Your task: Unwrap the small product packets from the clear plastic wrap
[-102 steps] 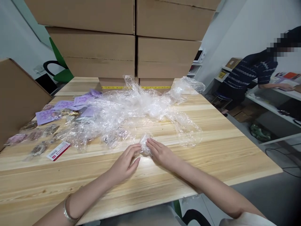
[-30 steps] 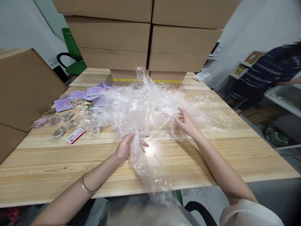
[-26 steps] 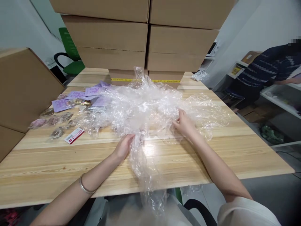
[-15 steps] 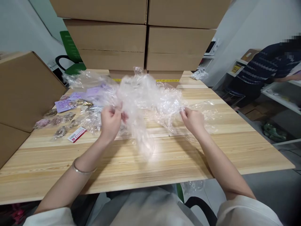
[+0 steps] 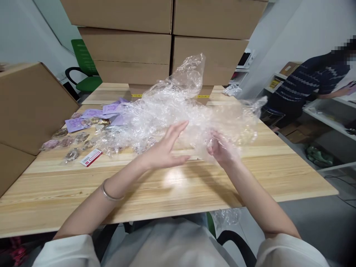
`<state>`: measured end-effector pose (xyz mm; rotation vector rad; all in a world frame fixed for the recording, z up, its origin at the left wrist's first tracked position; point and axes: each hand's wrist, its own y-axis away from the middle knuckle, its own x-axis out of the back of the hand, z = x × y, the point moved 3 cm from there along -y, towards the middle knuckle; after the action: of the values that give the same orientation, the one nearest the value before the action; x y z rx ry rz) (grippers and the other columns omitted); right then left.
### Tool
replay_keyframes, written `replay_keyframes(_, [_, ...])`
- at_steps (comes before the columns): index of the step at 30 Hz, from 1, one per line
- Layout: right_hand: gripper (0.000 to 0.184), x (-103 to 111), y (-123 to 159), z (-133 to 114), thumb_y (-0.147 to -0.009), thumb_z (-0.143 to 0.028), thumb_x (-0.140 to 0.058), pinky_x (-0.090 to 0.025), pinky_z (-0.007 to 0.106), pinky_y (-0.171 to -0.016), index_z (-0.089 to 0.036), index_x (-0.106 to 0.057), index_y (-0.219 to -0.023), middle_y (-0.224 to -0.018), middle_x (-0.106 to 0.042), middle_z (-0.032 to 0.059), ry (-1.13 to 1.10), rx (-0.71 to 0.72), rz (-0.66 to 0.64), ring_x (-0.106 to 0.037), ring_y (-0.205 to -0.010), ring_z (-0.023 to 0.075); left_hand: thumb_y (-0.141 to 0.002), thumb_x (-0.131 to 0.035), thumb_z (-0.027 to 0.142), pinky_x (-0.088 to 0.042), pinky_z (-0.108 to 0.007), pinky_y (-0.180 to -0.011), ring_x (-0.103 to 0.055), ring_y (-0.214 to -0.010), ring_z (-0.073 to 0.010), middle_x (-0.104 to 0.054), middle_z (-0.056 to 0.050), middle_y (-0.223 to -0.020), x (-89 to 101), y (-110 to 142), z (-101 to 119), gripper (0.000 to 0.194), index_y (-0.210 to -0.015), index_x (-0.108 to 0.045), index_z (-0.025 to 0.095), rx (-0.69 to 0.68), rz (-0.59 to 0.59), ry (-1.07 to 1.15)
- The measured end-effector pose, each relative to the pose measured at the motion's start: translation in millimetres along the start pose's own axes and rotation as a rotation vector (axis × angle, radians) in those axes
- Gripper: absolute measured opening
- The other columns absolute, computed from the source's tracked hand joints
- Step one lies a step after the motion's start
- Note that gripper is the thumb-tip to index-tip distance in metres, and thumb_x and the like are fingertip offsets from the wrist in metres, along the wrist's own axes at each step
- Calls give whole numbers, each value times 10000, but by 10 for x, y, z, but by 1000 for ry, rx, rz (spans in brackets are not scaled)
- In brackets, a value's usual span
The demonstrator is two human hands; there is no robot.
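A big crumpled heap of clear plastic wrap (image 5: 178, 107) lies on the wooden table (image 5: 172, 185), partly lifted off it. My right hand (image 5: 222, 150) is closed on a sheet of that wrap and holds it up; the film covers the fingers. My left hand (image 5: 167, 148) hovers beside the heap with fingers stretched out and apart, holding nothing, its fingertips close to the wrap. A bracelet (image 5: 109, 193) sits on my left wrist.
Stacked cardboard boxes (image 5: 167, 40) stand at the table's far end, another box (image 5: 30, 107) at the left. Purple packets (image 5: 91, 115), small bagged items (image 5: 66, 142) and a red-white label (image 5: 91, 157) lie left. A person in a striped sweater (image 5: 308, 81) stands by shelves at right.
My left hand has let go of the wrap and opened, moving right toward the middle. The right hand has lifted its sheet, and the heap has risen higher.
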<state>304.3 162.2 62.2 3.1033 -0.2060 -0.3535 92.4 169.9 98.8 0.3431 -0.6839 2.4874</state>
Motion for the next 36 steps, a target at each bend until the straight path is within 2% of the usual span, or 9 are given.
replay_keyframes(5, [365, -288, 409, -203, -836, -475, -655, -488, 273, -459, -267, -643, -1136, -931, -695, 38, 245, 50, -536, -620, -613, 153, -726, -823, 322, -436, -463, -1061, -586, -1242, -351, -683, -94, -1257, -124, 210, 42, 470, -1168, -702, 219, 264, 92, 456])
replay_keyframes(8, [264, -96, 393, -348, -865, -468, -660, -514, 289, -547, -239, -672, -996, -951, -685, 51, 555, 406, -211, -595, -633, 135, -756, -779, 391, -520, -481, -941, -678, -1075, -354, -755, -115, -1048, -44, 281, 65, 286, -912, -751, 152, 384, 128, 672])
replay_keyframes(11, [540, 135, 244, -340, -740, -534, -769, -563, 386, -816, -258, -608, -1175, -1238, -631, 102, 602, 562, 209, -652, -965, 222, -727, -766, 399, -567, -472, -841, -701, -1018, -373, -757, -142, -1050, 32, 395, 116, 304, -843, -774, 119, 482, 71, 882])
replay_keyframes(17, [485, -185, 163, 109, -783, -615, -685, -518, 483, -1000, -246, -677, -1096, -1283, -662, 101, 181, -63, -610, -617, -1198, 274, -710, -779, 373, -587, -432, -776, -717, -983, -367, -749, -150, -1088, 21, 629, 4, 328, -948, -774, 146, 631, 19, 917])
replay_keyframes(21, [303, -121, 36, 159, -771, -492, -739, -590, 331, -702, -219, -657, -873, -751, -666, 11, 98, -109, -348, -669, -703, 165, -762, -743, 398, -573, -344, -617, -727, -776, -271, -752, -141, -901, 147, 791, -317, 273, -870, -724, 147, 761, 305, 765])
replay_keyframes(25, [323, 251, -280, 117, -830, -523, -645, -274, 217, -364, -212, -643, -917, -521, -412, -80, 494, -106, -44, -332, -375, 74, -753, -743, 369, -415, -207, -414, -555, -468, -100, -636, -1, -631, 471, 980, -662, 241, -721, -598, 179, 729, 687, 484])
replay_keyframes(28, [350, 499, -491, 81, -807, -523, -681, -207, 243, -386, -179, -652, -748, -444, -354, -77, 696, -153, -13, -273, -366, 69, -783, -707, 418, -227, -200, -341, -323, -325, -49, -441, 75, -450, 678, 1103, -845, 379, -594, -455, 206, 733, 733, 341])
replay_keyframes(33, [579, 679, -566, 103, -849, -687, -525, -445, 400, -588, -157, -698, -692, -496, -556, 76, 1393, -303, -14, -565, -520, 236, -879, -563, 457, -182, -249, -402, -240, -350, -78, -292, 76, -398, 991, 1247, -894, 473, -528, -340, 231, 716, 750, 13])
replay_keyframes(36, [597, 524, -316, -8, -840, -626, -576, -456, 583, -819, -107, -683, -1115, -1009, -689, 251, 1678, 81, 277, -638, -971, 432, -862, -588, 417, -321, -251, -539, -439, -537, -132, -386, 29, -510, 1212, 1342, -811, 427, -549, -376, 219, 670, 812, -220])
